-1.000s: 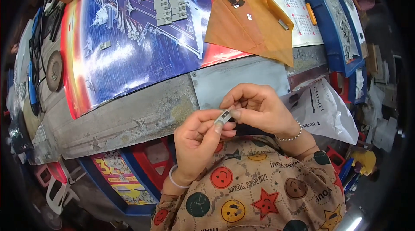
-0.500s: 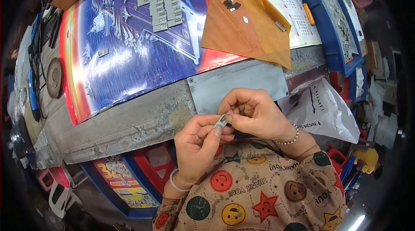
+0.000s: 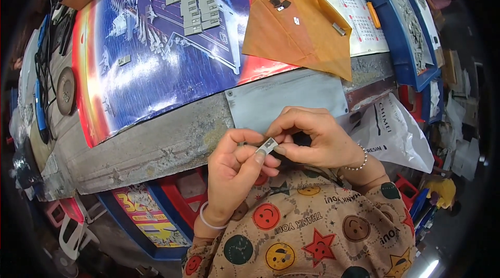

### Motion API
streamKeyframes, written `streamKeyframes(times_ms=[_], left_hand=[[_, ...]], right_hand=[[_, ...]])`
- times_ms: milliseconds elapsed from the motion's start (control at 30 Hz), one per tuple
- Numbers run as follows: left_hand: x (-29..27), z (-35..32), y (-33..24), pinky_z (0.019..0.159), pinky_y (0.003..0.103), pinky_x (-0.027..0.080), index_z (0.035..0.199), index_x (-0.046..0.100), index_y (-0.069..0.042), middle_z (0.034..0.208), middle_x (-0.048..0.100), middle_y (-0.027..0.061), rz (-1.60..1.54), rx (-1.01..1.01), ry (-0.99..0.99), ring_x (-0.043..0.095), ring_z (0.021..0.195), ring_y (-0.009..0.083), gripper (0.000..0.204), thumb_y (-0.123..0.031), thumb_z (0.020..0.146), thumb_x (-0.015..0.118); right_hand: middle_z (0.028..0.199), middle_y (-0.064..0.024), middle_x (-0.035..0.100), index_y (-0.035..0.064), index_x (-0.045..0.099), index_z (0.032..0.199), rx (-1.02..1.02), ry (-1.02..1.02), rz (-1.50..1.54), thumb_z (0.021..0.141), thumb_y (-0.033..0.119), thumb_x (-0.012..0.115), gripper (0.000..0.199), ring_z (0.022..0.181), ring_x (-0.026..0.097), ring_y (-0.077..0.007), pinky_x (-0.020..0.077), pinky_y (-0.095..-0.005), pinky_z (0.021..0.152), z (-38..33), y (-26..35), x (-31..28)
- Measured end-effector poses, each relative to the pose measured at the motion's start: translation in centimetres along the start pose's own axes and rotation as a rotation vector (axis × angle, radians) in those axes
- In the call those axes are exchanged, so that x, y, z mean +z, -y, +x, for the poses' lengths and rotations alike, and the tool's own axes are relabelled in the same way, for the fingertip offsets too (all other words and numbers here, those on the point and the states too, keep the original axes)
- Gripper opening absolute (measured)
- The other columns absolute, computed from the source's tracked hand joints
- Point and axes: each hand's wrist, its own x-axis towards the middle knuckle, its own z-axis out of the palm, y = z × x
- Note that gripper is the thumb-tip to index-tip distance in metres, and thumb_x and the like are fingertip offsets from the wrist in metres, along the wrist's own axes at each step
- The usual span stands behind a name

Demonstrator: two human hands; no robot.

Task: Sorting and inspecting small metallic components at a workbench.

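Dark lettering runs over the white bag [image 3: 388, 135] at three o'clock; red characters and number rows on the calendar [image 3: 359, 23] at two; bold yellow figures on the printed sheet [image 3: 148, 213] near half past seven; dark capitals across the tan garment [image 3: 302, 220] at five!

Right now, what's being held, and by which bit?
A small grey piece, by its lower-left end, in the grip of the left hand. Whether the right hand holds its upper end too, I can't tell.

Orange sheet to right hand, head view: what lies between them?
In the head view, the grey plate lies between the orange sheet and the right hand; toward the left, a red wedge of the poster also shows there.
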Motion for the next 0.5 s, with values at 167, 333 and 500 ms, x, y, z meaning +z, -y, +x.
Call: streamKeyframes(times_ms=[167, 333, 500], left_hand=[[0.31, 0.11, -0.41, 0.060, 0.018, 0.049, 0.124, 0.035, -0.001, 0.081, 0.066, 0.0099, 0.029, -0.013, -0.006, 0.063, 0.069, 0.0099, 0.037, 0.001, 0.090, 0.050], [0.38, 0.21, -0.68, 0.059, 0.018, 0.048, 0.130, 0.032, -0.003, 0.077, 0.064, 0.0076, 0.091, -0.048, -0.022, 0.060, 0.064, 0.0072, 0.046, 0.003, 0.088, 0.049], [-0.12, 0.44, -0.71, 0.056, 0.017, 0.047, 0.132, 0.031, -0.003, 0.077, 0.064, 0.0071, 0.129, -0.020, 0.002, 0.058, 0.061, 0.0063, 0.048, 0.004, 0.088, 0.049]], right_hand=[[0.089, -0.0085, 0.061, -0.0017, 0.061, 0.098, -0.080, 0.062, -0.121, 0.076, -0.004, 0.065, 0.023, 0.073, 0.058, -0.0147, 0.0485, -0.0246, 0.062, 0.05, 0.46, -0.24], [0.094, -0.0089, 0.060, -0.0009, 0.061, 0.099, -0.103, 0.102, -0.186, 0.077, -0.002, 0.066, 0.022, 0.076, 0.059, -0.0168, 0.0498, -0.0264, 0.064, 0.21, 0.36, -0.43], [0.097, -0.0086, 0.059, 0.0003, 0.059, 0.103, -0.192, 0.126, -0.223, 0.078, 0.001, 0.067, 0.026, 0.080, 0.059, -0.0175, 0.0501, -0.0270, 0.067, 0.66, 0.15, -0.69]])
